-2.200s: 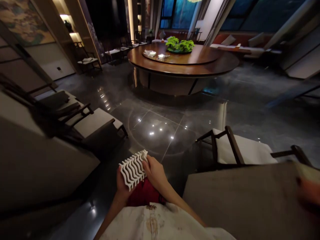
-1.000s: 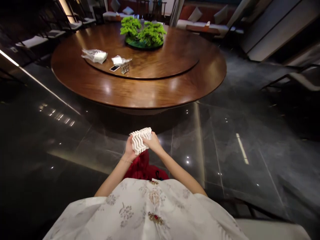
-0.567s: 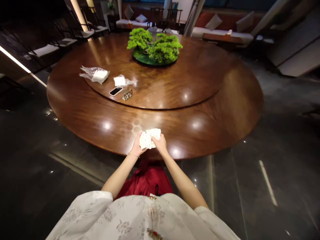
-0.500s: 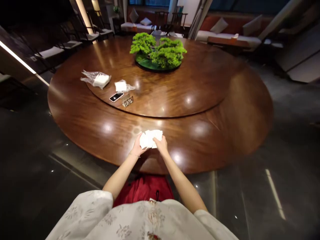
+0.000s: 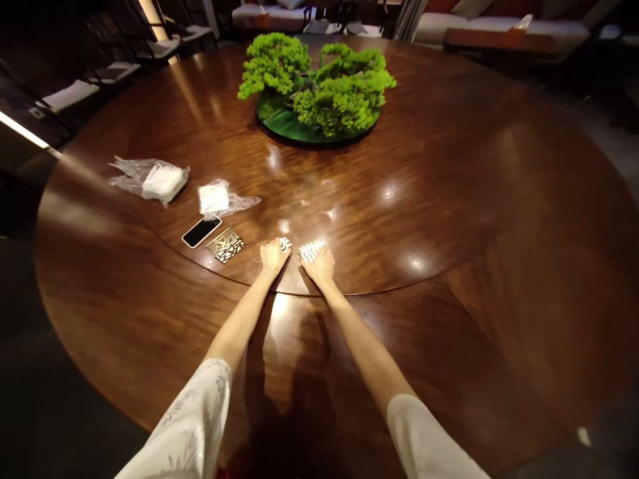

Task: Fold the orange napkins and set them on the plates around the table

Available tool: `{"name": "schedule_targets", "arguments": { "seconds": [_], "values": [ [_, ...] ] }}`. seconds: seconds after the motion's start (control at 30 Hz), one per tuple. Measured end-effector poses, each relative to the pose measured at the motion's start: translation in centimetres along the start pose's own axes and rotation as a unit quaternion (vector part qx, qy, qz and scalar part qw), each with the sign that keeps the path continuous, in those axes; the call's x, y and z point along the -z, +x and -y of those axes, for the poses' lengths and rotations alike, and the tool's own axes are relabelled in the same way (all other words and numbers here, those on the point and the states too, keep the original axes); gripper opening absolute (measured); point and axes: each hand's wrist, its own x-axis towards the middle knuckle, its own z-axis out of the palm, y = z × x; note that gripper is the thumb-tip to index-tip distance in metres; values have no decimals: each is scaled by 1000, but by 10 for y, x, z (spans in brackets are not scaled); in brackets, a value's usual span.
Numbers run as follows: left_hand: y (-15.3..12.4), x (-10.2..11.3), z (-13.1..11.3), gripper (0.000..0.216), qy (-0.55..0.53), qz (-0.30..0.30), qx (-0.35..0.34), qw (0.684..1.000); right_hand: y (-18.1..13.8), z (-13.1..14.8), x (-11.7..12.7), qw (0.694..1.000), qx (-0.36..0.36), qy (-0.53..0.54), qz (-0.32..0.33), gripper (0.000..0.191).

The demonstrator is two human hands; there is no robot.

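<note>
My left hand (image 5: 272, 255) is at the front of the raised round turntable (image 5: 359, 219), its fingers closed over a small white layered bundle (image 5: 285, 245) with dark wavy gaps. Beside it, my right hand (image 5: 320, 266) grips a second, wider white layered bundle (image 5: 311, 250), which shows the same wavy stripes. A narrow gap separates the two hands. The fingers partly cover both bundles, and I cannot tell exactly what the white pieces are. To the left of my left hand lies a patterned openwork metal piece (image 5: 226, 245).
A phone (image 5: 202, 232) lies left of the metal piece. Behind it are a small plastic bag with white contents (image 5: 214, 198) and a larger one (image 5: 162, 181). A green miniature tree arrangement (image 5: 329, 100) stands at the centre of the large wooden table (image 5: 150, 319). Chairs (image 5: 74, 96) stand beyond.
Both hands have moved forward from the table's near edge onto the turntable. The white stack they held together now shows as two separate bundles, one at each hand. My view has moved closer.
</note>
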Motion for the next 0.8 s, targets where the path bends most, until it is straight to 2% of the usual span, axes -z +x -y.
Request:
{"name": "schedule_targets", "arguments": {
  "seconds": [0.1, 0.2, 0.27, 0.33, 0.43, 0.5, 0.53, 0.6, 0.67, 0.73, 0.8],
  "values": [
    [2, -17, -4, 43, 58, -13, -29, 998, 4, 3, -8, 999, 24, -42, 4, 62],
    [-3, -24, -5, 50, 119, -28, -46, 991, -1, 8, -5, 998, 22, -62, 20, 66],
    [-6, -20, -3, 59, 136, -27, -51, 989, -9, 9, 5, 997, 20, -67, 27, 78],
    [-10, -5, 1, 73, 145, -23, -73, 986, -23, 4, 23, 998, 34, -54, 15, 89],
    [-23, 31, 9, 88, 129, -41, -123, 983, -69, -23, 54, 997, 55, 19, -51, 79],
    [-46, 52, 10, 81, 85, -66, -158, 981, -125, -54, 69, 990, 23, 81, -114, 64],
    [-65, 58, 9, 72, 51, -69, -179, 980, -162, -71, 71, 984, -16, 111, -140, 57],
    [-123, 55, 0, 52, -37, -34, -228, 972, -254, -107, 67, 961, -127, 168, -177, 44],
    [-215, 36, -13, 35, -116, 104, -250, 956, -366, -138, 50, 924, -246, 211, -202, 37],
    [-335, 10, -18, 24, -120, 233, -331, 907, -487, -160, 26, 885, -335, 235, -221, 30],
    [-467, -10, -2, 18, -101, 362, -425, 823, -610, -173, 2, 841, -405, 285, -220, 22]
  ]
}}
